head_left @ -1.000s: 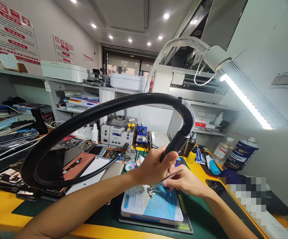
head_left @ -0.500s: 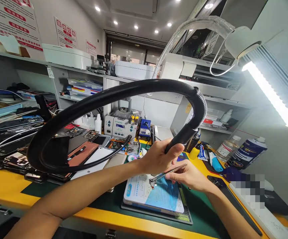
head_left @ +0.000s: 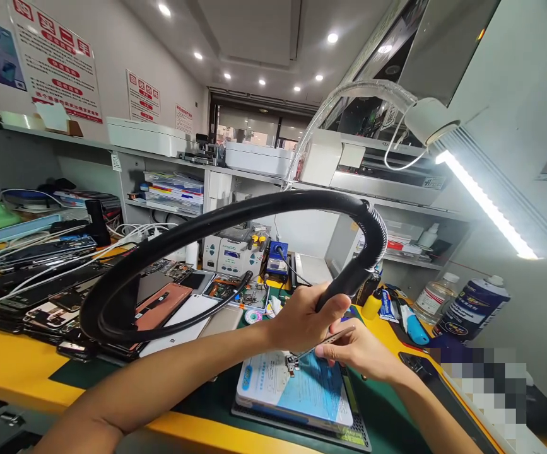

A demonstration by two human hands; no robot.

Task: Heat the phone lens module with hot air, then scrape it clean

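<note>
My left hand [head_left: 299,323] is wrapped round the black handle of a hot air gun [head_left: 349,282], whose thick hose loops out to the left; the nozzle end is hidden behind the hand. Pinched in my right hand [head_left: 361,352] is a pair of metal tweezers [head_left: 337,337], pointing left and down. At their tips is a small metallic part [head_left: 293,364], just above or on a white and blue flat box [head_left: 318,397]; whether it touches the box I cannot tell. Under the box lies a dark perforated plate [head_left: 361,435] on a green mat [head_left: 387,413].
Stacked phones and phone parts [head_left: 60,309] crowd the left side. A soldering station [head_left: 233,253] stands at the back. On the right are a clear bottle [head_left: 436,299], a blue spray can [head_left: 474,309] and a dark phone [head_left: 417,367]. A lit lamp [head_left: 488,205] hangs above.
The view has tilted up, so the room and bench sit lower in the picture. Both hands keep their holds on the hot air gun and tweezers, with little other movement.
</note>
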